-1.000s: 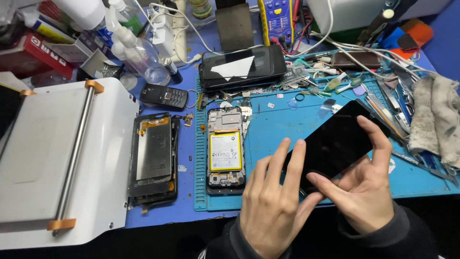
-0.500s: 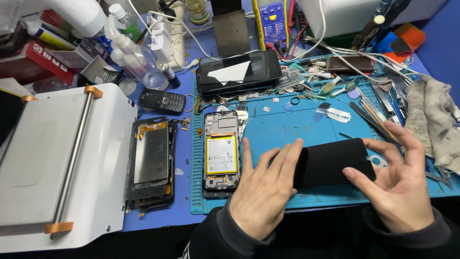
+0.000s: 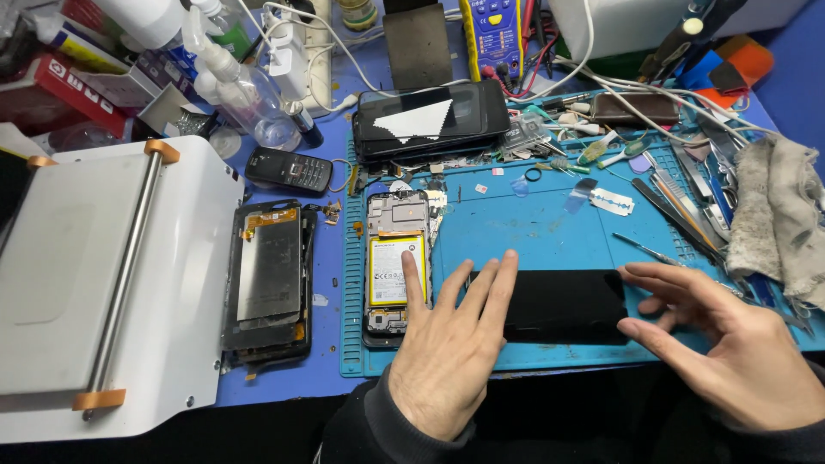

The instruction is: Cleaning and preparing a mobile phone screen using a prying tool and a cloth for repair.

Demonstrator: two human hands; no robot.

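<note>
Head view: a cluttered repair bench seen from above, both hands low in the frame.
Black panel (image 3: 563, 305): lies flat on the blue mat (image 3: 533, 223), long side across, near the mat's front edge.
Left hand (image 3: 447, 344): flat, fingers spread; index and middle fingertips rest on the panel's left end, thumb reaches toward the yellow battery (image 3: 388, 271).
Right hand (image 3: 730, 344): open, fingers loosely extended, fingertips at the panel's right edge; gripping nothing.
Open phone (image 3: 395, 266): on the mat's left strip, back off, battery showing, just left of the left hand.
Second phone frame (image 3: 271, 279): on the blue table between the mat and the white machine (image 3: 103, 283).
Black device (image 3: 430, 120): at the mat's far edge, a white triangular scrap on it.
Keypad phone (image 3: 288, 169): left of that device.
Rag (image 3: 778, 219): far right, beside scattered tools.
Razor blade (image 3: 610, 203): on the mat, well above the panel.
</note>
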